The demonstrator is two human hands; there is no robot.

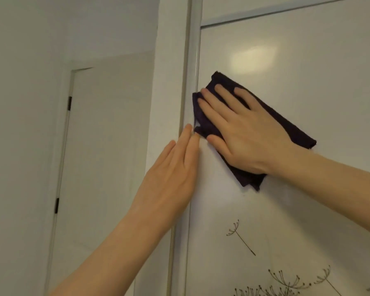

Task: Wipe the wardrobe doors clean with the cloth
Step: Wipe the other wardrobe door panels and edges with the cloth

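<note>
1. So, the right hand [239, 129] is laid flat on a dark cloth [286, 122], fingers spread and pressing it against the white wardrobe door [308, 189]; it isn't gripping the cloth, just an open palm on top.
2. The cloth looks folded over, deep purple or near black; hard to call the exact colour in this light; it sits on the upper left part of the door panel, with its left corner touching the pale vertical frame strip [193, 60] at the door's edge.
3. Part of the cloth sticks out past the hand at the top, at the right side near the wrist, and at the bottom below the palm.
4. The left hand [169, 178] is open too, holding nothing; its fingers are straight and close together, resting on the frame strip just below the cloth's lower left corner; the fingertips [188, 129] are just beside the cloth, maybe touching it.
5. Both forearms are bare and reach up from the bottom of the view.
6. Lower down, the door has thin dark dandelion-seed drawings [240, 237]; a soft glare patch [252, 58] sits above the cloth.
7. Off to the left, well apart from the hands, there's a plain white room door [105, 157] with two dark hinges [69, 103] on its left edge.
</note>
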